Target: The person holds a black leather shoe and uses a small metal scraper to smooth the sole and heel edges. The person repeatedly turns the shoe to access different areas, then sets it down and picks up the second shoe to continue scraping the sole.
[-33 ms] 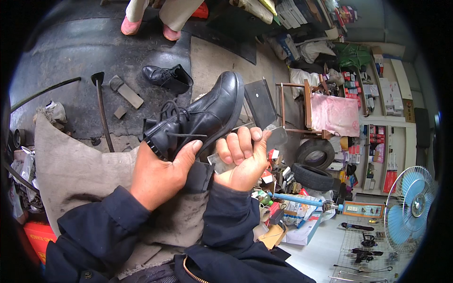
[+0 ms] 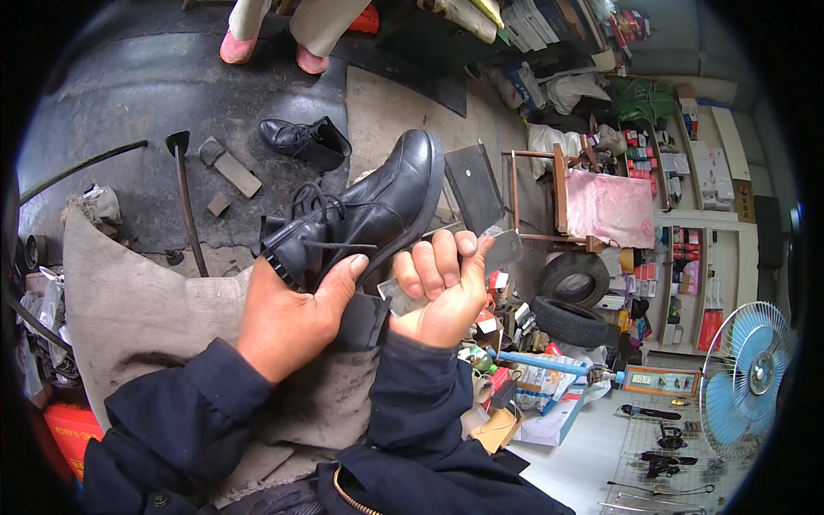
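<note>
A black lace-up ankle boot [image 2: 378,202] lies tilted above my lap, its toe pointing up and to the right. My left hand [image 2: 296,309] grips it at the heel and ankle end, thumb along the near side. My right hand [image 2: 442,287] is closed beside the sole, fingers curled round a flat grey blade-like strip [image 2: 508,247]. One end of that strip sticks out near the wrist, the other beyond the thumb. A dark flat piece [image 2: 362,322] lies between my wrists. Under my arms a stained grey-beige apron [image 2: 163,305] covers my lap.
Another black boot [image 2: 305,142] lies on the floor ahead, near a block-like tool [image 2: 229,168] and a metal stand [image 2: 186,206]. Someone in pink shoes [image 2: 238,48] stands at the far side. To the right are a pink-covered chair [image 2: 609,209], tires [image 2: 568,322] and a blue fan [image 2: 745,373].
</note>
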Motion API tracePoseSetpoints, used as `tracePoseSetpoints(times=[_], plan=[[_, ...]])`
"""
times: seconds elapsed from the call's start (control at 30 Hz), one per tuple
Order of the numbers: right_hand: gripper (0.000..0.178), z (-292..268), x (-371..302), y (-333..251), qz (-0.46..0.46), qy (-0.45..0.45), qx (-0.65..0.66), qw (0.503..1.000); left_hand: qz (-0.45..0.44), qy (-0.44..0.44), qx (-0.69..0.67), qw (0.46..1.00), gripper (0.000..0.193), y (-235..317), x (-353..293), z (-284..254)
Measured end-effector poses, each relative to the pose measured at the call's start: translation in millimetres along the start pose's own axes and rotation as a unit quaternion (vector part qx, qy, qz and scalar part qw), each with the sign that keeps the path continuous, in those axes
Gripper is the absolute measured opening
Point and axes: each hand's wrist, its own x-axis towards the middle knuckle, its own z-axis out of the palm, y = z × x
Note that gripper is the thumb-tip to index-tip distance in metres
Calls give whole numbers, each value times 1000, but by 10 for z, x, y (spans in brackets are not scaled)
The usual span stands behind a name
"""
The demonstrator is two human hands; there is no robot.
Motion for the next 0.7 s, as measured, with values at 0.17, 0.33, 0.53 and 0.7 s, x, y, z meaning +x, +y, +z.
tracePoseSetpoints(times=[0.17,0.33,0.53,0.7], plan=[[35,-7,4,3,1,-4,5,1000,12,2,-4,1000,17,-18,12,9],[35,6,-4,-1,4,-3,4,1000,7,4,3,1000,17,-17,1,14],[35,29,-17,-6,5,5,-11,1000,10,6,6,1000,17,2,0,11],[33,66,-50,-4,5,30,-26,999,15,5,3,1000,17,18,7,19]])
